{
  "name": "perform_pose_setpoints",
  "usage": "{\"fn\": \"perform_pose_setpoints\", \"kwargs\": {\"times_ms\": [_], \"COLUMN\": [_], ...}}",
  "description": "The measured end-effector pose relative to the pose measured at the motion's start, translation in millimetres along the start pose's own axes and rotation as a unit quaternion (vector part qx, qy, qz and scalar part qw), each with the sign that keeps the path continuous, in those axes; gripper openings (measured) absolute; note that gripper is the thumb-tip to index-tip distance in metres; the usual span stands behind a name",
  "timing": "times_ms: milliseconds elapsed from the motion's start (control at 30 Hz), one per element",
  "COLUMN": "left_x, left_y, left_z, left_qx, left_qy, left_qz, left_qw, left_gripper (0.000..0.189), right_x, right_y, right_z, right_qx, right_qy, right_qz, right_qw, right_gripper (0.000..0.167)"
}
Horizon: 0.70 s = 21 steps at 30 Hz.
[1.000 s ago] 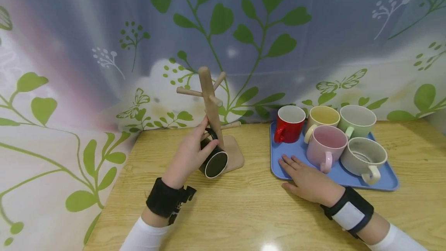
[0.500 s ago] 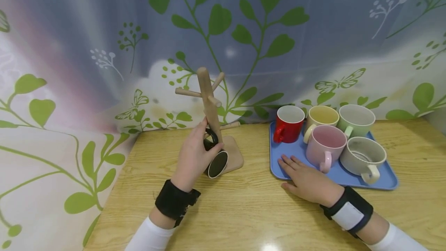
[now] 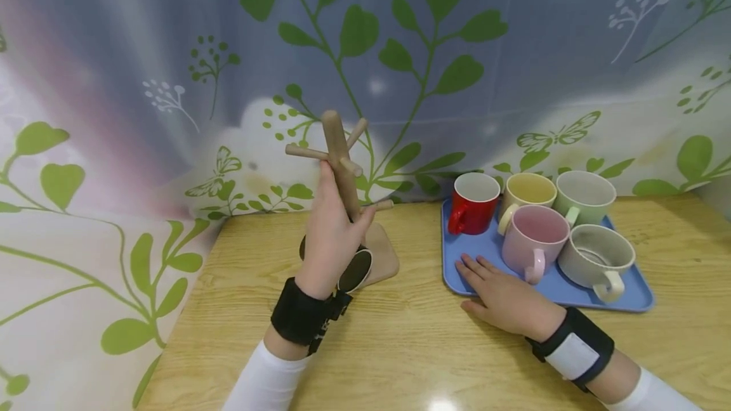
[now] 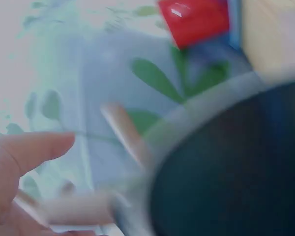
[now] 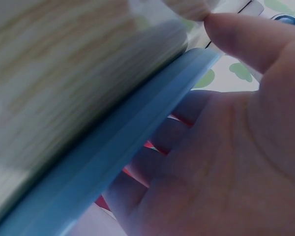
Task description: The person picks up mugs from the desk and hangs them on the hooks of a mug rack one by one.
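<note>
My left hand is raised at the wooden mug tree, its fingers reaching up along the post and its thumb spread to the right. In the left wrist view the thumb stands apart from the dark mug, whose wide mouth fills the lower right. In the head view that black mug is low on the stand, mostly covered by the hand. A dark rounded shape peeks out left of the hand. My right hand lies flat with fingertips on the blue tray.
On the tray stand a red mug, a yellow mug, a green mug, a pink mug and a grey mug. Upper pegs stick out from the post. A leaf-printed curtain hangs behind the table.
My left hand has let go of the black mug's handle and moved up along the post, its fingers straightening. The mug's mouth stays in nearly the same place. My right hand stays put.
</note>
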<state>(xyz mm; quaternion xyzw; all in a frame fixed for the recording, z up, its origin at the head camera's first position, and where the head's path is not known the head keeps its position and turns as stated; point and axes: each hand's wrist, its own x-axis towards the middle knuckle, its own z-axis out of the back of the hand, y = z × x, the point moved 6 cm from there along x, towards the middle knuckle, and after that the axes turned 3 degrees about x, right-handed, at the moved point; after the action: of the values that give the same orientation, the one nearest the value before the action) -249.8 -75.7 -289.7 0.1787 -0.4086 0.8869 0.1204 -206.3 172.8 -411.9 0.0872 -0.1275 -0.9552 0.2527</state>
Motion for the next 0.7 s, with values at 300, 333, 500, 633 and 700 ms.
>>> {"fn": "perform_pose_setpoints", "kwargs": {"times_ms": [300, 333, 500, 633, 700], "left_x": [3.6, 3.7, 4.3, 6.4, 7.4], "left_y": [-3.5, -3.4, -3.7, -3.8, -4.1], "left_z": [-25.4, -26.1, -26.7, -28.5, -29.3], "left_qx": [0.029, 0.048, 0.127, 0.165, 0.177], "left_qy": [-0.079, -0.089, -0.128, -0.142, -0.145], "left_qz": [0.018, 0.018, 0.018, 0.022, 0.024], "left_qw": [0.9963, 0.9947, 0.9834, 0.9757, 0.9731], "left_gripper": [0.12, 0.121, 0.124, 0.128, 0.129], "right_x": [0.2, 0.1, -0.2, 0.1, 0.2], "right_y": [0.3, 0.6, 1.8, 2.5, 2.9], "right_z": [-1.3, -1.1, -0.9, -0.8, -0.8], "right_qx": [-0.004, -0.004, -0.008, -0.009, -0.008], "right_qy": [0.002, 0.001, -0.006, -0.006, -0.007], "right_qz": [0.0, 0.0, 0.003, 0.004, 0.004], "right_qw": [1.0, 1.0, 0.9999, 0.9999, 0.9999], "right_gripper": [0.068, 0.068, 0.067, 0.067, 0.066]}}
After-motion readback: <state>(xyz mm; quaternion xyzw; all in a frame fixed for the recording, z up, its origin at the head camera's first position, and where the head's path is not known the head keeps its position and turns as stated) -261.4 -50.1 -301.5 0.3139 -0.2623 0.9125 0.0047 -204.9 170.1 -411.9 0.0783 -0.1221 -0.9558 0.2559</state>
